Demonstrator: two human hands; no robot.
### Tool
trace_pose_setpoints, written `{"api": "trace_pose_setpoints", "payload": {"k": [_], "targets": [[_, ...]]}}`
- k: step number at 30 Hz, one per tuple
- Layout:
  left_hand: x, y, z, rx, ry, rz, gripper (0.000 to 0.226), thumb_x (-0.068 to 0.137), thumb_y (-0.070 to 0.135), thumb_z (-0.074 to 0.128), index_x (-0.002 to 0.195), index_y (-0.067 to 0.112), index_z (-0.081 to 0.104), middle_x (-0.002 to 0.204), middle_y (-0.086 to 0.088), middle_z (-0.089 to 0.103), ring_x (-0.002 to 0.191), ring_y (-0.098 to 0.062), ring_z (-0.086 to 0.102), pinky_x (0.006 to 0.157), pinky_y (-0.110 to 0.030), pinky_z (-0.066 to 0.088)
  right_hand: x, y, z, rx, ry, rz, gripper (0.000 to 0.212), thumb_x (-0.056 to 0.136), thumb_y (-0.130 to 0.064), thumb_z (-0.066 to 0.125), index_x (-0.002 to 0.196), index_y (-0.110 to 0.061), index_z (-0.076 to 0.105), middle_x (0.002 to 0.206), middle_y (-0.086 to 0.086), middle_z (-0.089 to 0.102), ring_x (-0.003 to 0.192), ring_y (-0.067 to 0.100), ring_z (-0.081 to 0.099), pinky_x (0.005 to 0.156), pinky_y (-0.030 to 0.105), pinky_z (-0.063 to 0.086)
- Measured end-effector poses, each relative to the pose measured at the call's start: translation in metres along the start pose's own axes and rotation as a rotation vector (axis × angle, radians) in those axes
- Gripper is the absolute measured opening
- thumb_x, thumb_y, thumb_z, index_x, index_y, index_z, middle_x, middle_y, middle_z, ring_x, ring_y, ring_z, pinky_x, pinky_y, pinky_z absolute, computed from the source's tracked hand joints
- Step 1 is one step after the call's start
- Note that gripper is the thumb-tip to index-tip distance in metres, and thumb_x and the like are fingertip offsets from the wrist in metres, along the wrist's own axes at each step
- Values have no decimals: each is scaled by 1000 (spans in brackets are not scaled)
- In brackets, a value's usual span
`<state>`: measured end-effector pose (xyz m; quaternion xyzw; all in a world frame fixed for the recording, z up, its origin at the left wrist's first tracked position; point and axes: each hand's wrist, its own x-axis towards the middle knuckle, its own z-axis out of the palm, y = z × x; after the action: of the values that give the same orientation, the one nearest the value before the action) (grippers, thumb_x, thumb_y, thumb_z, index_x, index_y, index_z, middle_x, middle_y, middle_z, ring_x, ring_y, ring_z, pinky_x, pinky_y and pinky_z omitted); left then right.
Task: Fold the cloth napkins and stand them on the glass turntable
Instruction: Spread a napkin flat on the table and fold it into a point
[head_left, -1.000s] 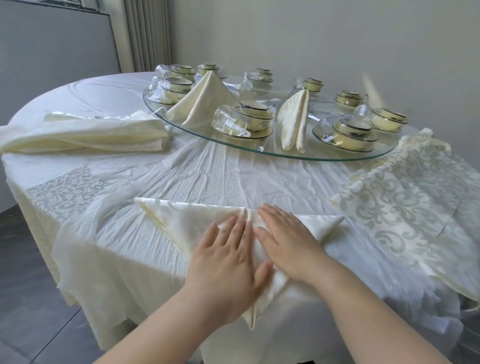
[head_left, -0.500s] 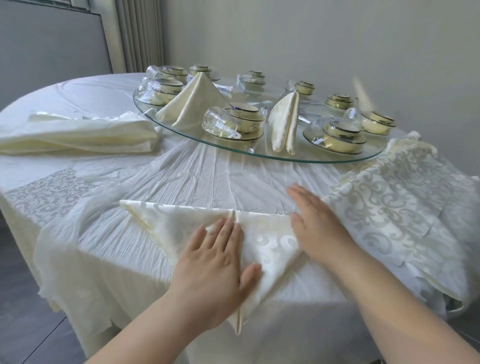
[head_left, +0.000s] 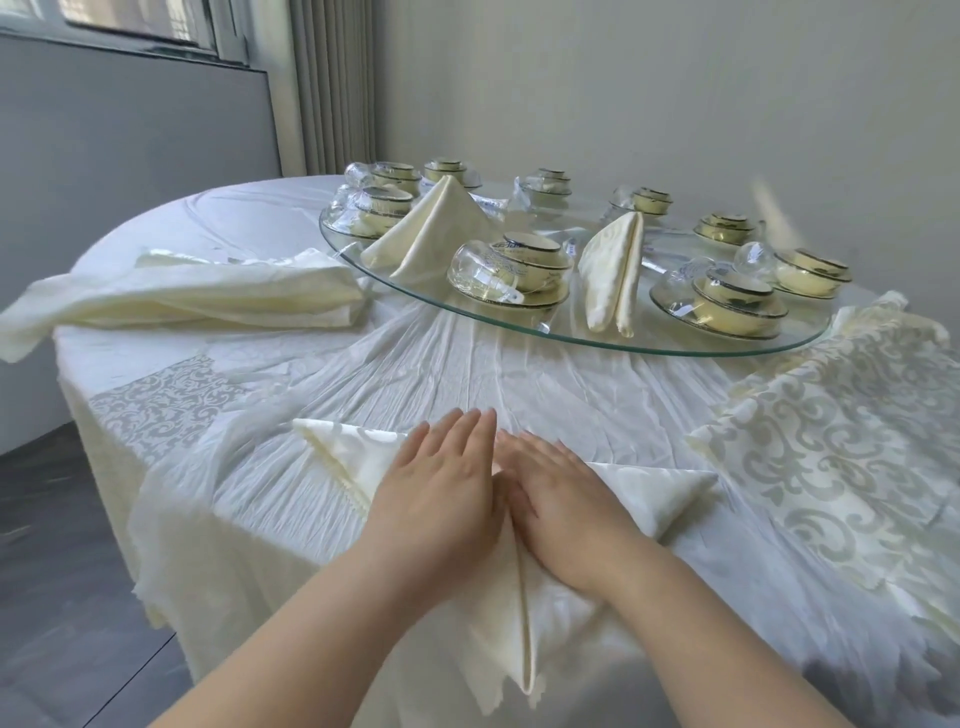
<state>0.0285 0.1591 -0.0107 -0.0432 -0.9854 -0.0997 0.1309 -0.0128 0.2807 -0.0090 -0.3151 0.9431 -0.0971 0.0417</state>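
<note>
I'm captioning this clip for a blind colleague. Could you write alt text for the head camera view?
A person's left hand and right hand press flat, side by side, on a cream napkin folded into a triangle at the near edge of a round white-clothed table. Behind it, a glass turntable holds two standing folded napkins among bowls and glasses.

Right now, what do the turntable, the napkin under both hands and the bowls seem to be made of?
Turntable: clear glass, polished; the tablecloth shows through and its edge looks greenish. Napkin: woven cream cloth, probably damask, with a faint sheen and scroll pattern. Bowls: glazed ceramic, likely porcelain, glossy with dark rims.
</note>
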Motion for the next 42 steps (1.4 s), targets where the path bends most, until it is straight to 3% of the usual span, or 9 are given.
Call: {"api": "trace_pose_setpoints", "payload": {"k": [2, 5, 15, 21, 29, 33, 35, 39, 42], "targets": [[10, -8, 0, -10, -97, -74, 55, 100, 35, 15, 147, 16, -4, 156, 3, -1, 142, -8, -4, 112, -24, -6, 0, -1, -1, 10, -1, 14, 45, 101, -27, 17, 146, -27, 13, 155, -12, 7, 141, 3, 2, 111, 19, -7], [10, -16, 7, 24, -211, -100, 56, 100, 39, 13, 148, 15, -2, 156, 1, -2, 142, -10, -5, 113, -26, -7, 0, -1, -2, -13, -1, 8, 46, 101, -23, 19, 146, -27, 11, 155, -12, 3, 141, 1, 0, 110, 18, -8], [2, -57, -2, 11, -177, -207, 60, 95, 48, 3, 148, 18, 2, 156, 4, -2, 142, -8, -6, 112, -25, -7, 1, 0, -1, 5, 5, -4, 46, 101, -23, 17, 147, -26, 9, 154, -14, 1, 140, 0, -3, 107, 15, -11], [-7, -104, -19, 37, -208, -350, 60, 97, 47, 17, 148, 18, 5, 156, 3, -1, 143, -9, -3, 113, -27, -2, 1, 0, 1, 14, 34, -5, 46, 101, -23, 17, 146, -27, 11, 154, -14, 3, 140, 0, -2, 105, 13, -11], [3, -115, -53, -82, 68, -281, 41, 85, 42, 57, 122, 23, 57, 130, 2, 54, 120, -18, 46, 94, -29, 29, -10, 5, -22, 460, 275, 136, 40, 94, -18, 48, 133, -20, 44, 139, -5, 42, 131, 8, 32, 88, 4, 19], [23, -100, -62, -206, -284, -128, 35, 84, 26, 64, 118, 18, 60, 99, 9, 60, 90, -9, 53, 63, -11, 38, -16, 33, -47, 305, 65, 281, 40, 88, -16, 57, 127, -22, 49, 125, -5, 52, 112, 10, 46, 89, 16, 32], [33, -95, -63, -153, -446, -109, 32, 83, 26, 66, 114, 22, 61, 90, 15, 54, 87, -9, 52, 63, -6, 36, -19, 41, -58, 251, -105, 331, 41, 85, -15, 60, 124, -21, 50, 115, -7, 52, 99, 8, 48, 81, 16, 34], [46, -86, -64, -40, -609, -108, 23, 76, 33, 72, 90, 31, 54, 84, 15, 52, 84, -12, 52, 75, -24, 45, -16, 42, -67, 134, -241, 349, 37, 82, -16, 63, 117, -19, 53, 103, -6, 48, 92, 10, 48, 67, 17, 39], [49, -83, -62, 3, -658, -112, 11, 76, 31, 68, 80, 26, 59, 75, 11, 54, 74, -12, 50, 63, -20, 40, -10, 42, -67, 107, -277, 358, 27, 81, -18, 64, 106, -21, 54, 96, -7, 48, 90, 11, 48, 68, 20, 40]]}}
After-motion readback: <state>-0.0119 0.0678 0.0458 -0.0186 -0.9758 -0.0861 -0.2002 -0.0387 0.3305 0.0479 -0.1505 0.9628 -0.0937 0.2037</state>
